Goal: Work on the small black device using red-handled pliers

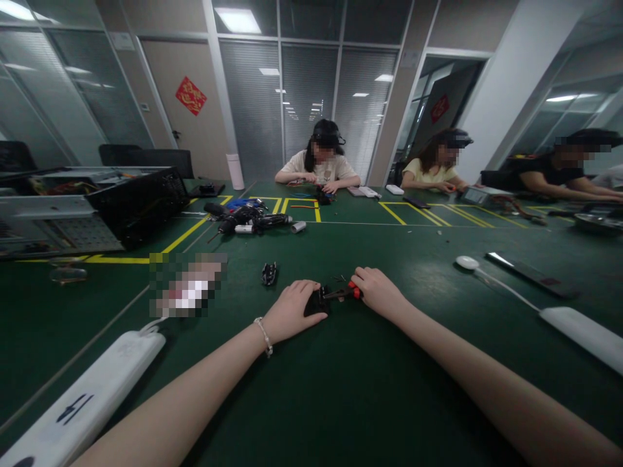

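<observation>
My left hand (291, 312), with a bracelet at the wrist, is closed on a small black part (320, 302) at the table's middle. My fingers hide some of that part, so its exact kind does not show. In my right hand (382, 293) are red-handled pliers (354, 290), gripped by the handles. Their dark jaws point left and reach the black part's right side; whether they clamp anything is too small to make out. A few tiny dark pieces (339, 278) lie just beyond the jaws. Left of my left hand sits another small black part (269, 274).
A white power strip (92, 395) lies at left, another (584, 331) at right with a white mouse-like object (467, 263). Beyond are a cable-and-tool pile (253, 217), an open computer case (63, 220) and glasses (68, 272). Several people (318, 162) sit across the green table (341, 402).
</observation>
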Tool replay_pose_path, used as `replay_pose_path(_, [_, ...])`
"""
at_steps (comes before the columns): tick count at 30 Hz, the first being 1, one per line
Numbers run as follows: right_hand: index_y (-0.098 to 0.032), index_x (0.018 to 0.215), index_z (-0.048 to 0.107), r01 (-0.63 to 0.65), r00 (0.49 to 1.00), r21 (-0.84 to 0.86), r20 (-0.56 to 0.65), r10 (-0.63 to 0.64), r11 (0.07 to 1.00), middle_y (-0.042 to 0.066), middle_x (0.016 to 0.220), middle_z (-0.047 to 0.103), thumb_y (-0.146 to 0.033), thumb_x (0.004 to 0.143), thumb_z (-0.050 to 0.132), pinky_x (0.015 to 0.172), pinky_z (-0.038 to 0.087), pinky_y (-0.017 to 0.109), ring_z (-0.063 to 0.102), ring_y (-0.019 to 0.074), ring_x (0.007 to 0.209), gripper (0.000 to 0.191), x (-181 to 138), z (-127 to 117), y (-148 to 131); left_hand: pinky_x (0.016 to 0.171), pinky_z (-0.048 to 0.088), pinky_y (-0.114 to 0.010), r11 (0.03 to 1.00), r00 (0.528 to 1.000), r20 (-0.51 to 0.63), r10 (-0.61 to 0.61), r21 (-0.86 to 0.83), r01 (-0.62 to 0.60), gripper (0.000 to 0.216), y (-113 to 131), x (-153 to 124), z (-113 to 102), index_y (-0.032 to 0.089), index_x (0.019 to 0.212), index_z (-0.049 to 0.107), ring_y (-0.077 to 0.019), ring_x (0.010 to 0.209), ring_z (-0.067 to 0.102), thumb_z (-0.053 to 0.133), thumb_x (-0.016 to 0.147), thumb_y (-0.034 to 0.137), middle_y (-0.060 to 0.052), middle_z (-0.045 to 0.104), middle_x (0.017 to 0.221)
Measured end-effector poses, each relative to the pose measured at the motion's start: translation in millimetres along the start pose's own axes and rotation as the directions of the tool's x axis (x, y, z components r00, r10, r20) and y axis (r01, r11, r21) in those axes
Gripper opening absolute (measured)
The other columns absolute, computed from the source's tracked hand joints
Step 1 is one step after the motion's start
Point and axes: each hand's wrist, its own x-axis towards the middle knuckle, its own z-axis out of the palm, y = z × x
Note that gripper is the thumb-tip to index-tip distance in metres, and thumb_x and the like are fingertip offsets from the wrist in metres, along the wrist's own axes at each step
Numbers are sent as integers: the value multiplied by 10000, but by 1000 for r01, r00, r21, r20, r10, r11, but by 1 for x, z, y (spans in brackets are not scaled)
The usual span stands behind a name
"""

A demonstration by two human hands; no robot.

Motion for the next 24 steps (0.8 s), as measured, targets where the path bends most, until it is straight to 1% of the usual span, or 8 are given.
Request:
replay_pose_path(6, [-127, 843, 565, 7, 1000, -27, 3, -7, 1000, 84, 877, 534, -46, 700, 465, 666, 362, 285, 492, 174, 760, 192, 0, 0, -1, 935, 341, -411, 999, 999, -20, 33, 6, -33, 510, -1, 1, 1, 197, 1157, 410, -248, 1116, 421, 568, 744, 451, -80, 469, 1195])
replay_pose_path(10, [-133, 839, 564, 1, 1000, -9, -8, -1, 1000, 79, 864, 536, -34, 707, 450, 667, 362, 283, 491, 168, 756, 201, 0, 2, 0, 927, 350, -410, 1000, 999, -23, 29, -3, -29, 512, -3, 2, 2, 197, 1148, 417, -250, 1103, 428, 583, 733, 447, -78, 480, 1174])
replay_pose_path(14, [-132, 873, 564, 11, 1000, 16, -24, -11, 1000, 85, 906, 535, -32, 709, 443, 693, 368, 290, 488, 171, 779, 226, -2, 4, 1, 925, 361, -394, 1000, 999, -27, 25, -11, -26, 521, -3, 2, 3, 198, 1149, 421, -238, 1097, 429, 587, 728, 457, -70, 482, 1167])
replay_pose_path(24, [-129, 855, 553, 11, 1000, 16, 1, -11, 1000, 79, 890, 529, -58, 732, 436, 677, 364, 285, 483, 169, 765, 184, -2, -1, 0, 929, 353, -404, 999, 1000, 8, 10, -35, -10, 528, -5, 4, 2, 198, 1153, 423, -242, 1112, 414, 569, 731, 480, -68, 482, 1179])
